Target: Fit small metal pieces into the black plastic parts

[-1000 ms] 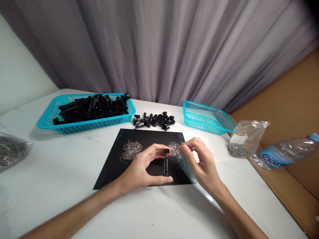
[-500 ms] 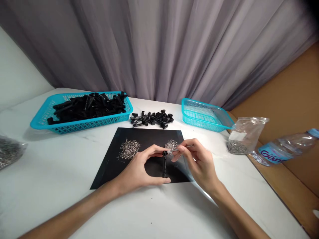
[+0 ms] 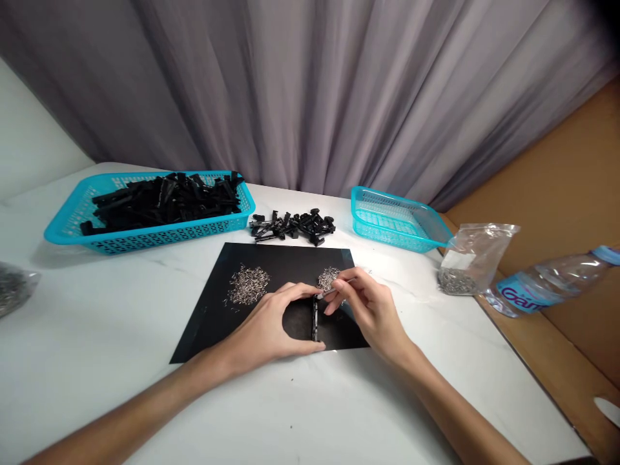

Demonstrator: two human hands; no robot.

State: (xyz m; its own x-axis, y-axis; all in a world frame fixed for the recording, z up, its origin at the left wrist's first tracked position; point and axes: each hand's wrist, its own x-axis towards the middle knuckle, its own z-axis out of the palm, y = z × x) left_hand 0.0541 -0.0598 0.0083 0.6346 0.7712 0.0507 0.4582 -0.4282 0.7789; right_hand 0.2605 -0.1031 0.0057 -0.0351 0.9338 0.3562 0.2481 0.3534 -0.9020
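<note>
My left hand (image 3: 264,326) grips a narrow black plastic part (image 3: 314,320) by its two ends, fingers at the far end and thumb at the near end. The part stretches lengthwise away from me, over a black mat (image 3: 285,258). In my right hand (image 3: 371,310) is a slim grey tool, apparently tweezers (image 3: 328,292), whose tip meets the far end of the part. Whether the tip carries anything is too small to tell. Tiny metal pieces form a heap (image 3: 248,285) left of the hands, and a smaller heap (image 3: 327,278) lies partly behind my right fingers.
A blue basket (image 3: 169,234) full of black parts stands at the back left. Loose black parts (image 3: 295,225) lie beyond the mat. At the back right are a second blue basket (image 3: 397,239), a clear bag of metal pieces (image 3: 458,281) and a bottle (image 3: 542,284). Another bag (image 3: 14,287) lies far left.
The view has shifted slightly. My right hand has drawn in a little towards the part, with the tool tip still at its far end. The left hand keeps its hold.
</note>
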